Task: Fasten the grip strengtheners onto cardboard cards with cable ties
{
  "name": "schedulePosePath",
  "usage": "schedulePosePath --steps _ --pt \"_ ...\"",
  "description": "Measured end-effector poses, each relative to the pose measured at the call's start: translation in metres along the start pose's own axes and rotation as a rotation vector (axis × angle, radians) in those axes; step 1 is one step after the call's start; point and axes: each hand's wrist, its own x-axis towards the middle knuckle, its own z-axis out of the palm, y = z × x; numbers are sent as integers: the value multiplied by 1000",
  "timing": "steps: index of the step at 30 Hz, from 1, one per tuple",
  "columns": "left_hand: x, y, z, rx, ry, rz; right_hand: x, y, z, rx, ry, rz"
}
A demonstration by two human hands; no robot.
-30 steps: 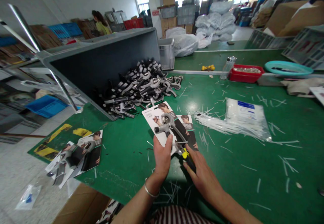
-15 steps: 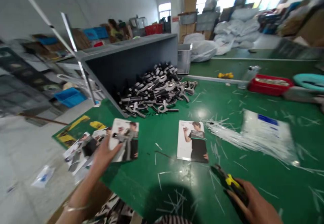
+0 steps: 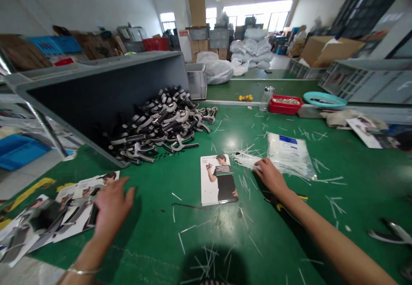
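My left hand [image 3: 112, 203] is open, fingers spread, beside the overlapping printed cards with grey-and-black grips [image 3: 72, 207] at the left. My right hand [image 3: 269, 174] reaches over the loose white cable ties [image 3: 246, 158], its fingertips pressed together at them; whether it holds any is too small to tell. Under my right forearm lie the yellow-and-black pliers [image 3: 279, 207], partly hidden. A stack of printed cards [image 3: 217, 182] lies between my hands. The plastic bag of white ties [image 3: 289, 154] is just beyond my right hand.
A large grey crate [image 3: 106, 83] lies on its side, hand grips [image 3: 170, 122] spilling out. Farther back are a red tray [image 3: 285, 105], a clear bottle [image 3: 266, 99] and a turquoise basin [image 3: 325, 100]. Another grip [image 3: 391, 233] lies at the right edge.
The view has turned right. My left hand has let go of the card and grip, now at the left pile. My right hand has released the pliers and moved to the white ties.
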Motion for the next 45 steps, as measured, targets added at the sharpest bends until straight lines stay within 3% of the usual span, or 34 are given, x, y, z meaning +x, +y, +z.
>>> schedulePosePath --steps 3,5,8,11,14,16,18,23,30,33,37,41,45 --pt "-23 92 61 -303 -242 103 19 -5 6 -82 -30 71" --pt "-33 141 96 -317 -258 118 25 -3 5 -64 -50 66" --pt "-29 178 125 -348 -230 151 33 3 -2 -5 -55 48" --pt "-14 181 130 -516 -285 75 45 12 -14 84 -40 47" --pt "-3 173 122 -786 -356 -166 60 21 -24 208 -19 61" --pt "-1 170 114 -965 -349 -341 69 25 -27 314 -16 79" --pt "-3 169 106 -1092 -328 -430 76 26 -27 440 -38 106" --pt "-13 172 100 -1187 -378 -465 76 19 -21 751 -125 156" --pt "-25 183 91 -1362 -445 -458 56 -2 -21 1008 -200 209" --pt "-27 187 85 -1469 -479 -458 47 -22 -18 1223 -198 269" --pt "-27 179 82 -1449 -480 -452 31 -75 -3 1397 -182 215" --pt "-23 166 76 -1456 -459 -477 14 -128 23 1310 -41 121" --pt "-24 168 78 -1640 -435 -530 5 -151 47 1235 79 139"
